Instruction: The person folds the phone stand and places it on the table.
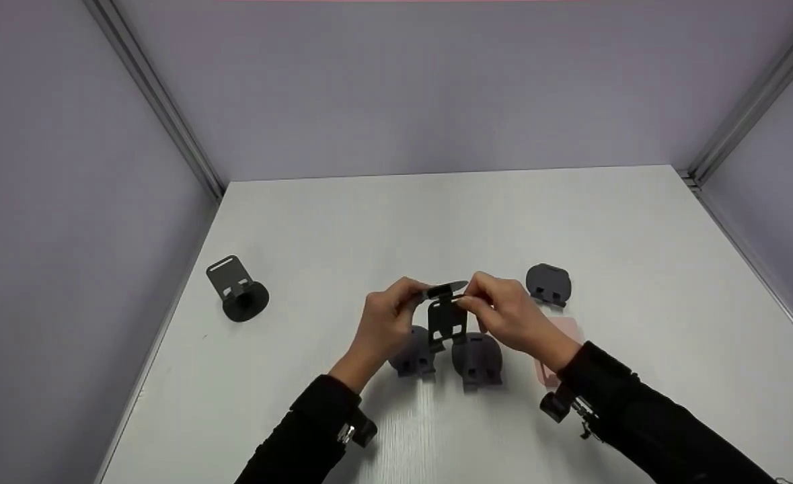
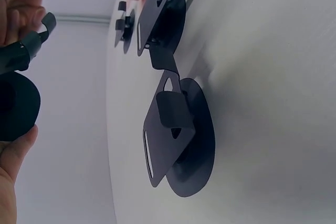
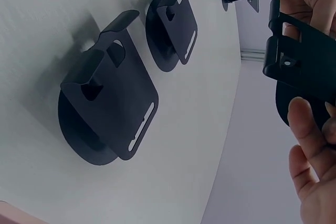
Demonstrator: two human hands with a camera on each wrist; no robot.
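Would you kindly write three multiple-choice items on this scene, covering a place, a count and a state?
1. Where does the unfolded stand sit?
A. far left of the table
B. on the pink card
C. at the back wall

2. How many black stands rest on the table?
A. two
B. four
C. six

3. How is the held stand kept?
A. lying flat
B. under one palm
C. pinched by both hands above the table

Answers: 1 A, it stands alone at the left; 2 B, one left, two under the hands, one right; 3 C, the left hand and right hand pinch its top.
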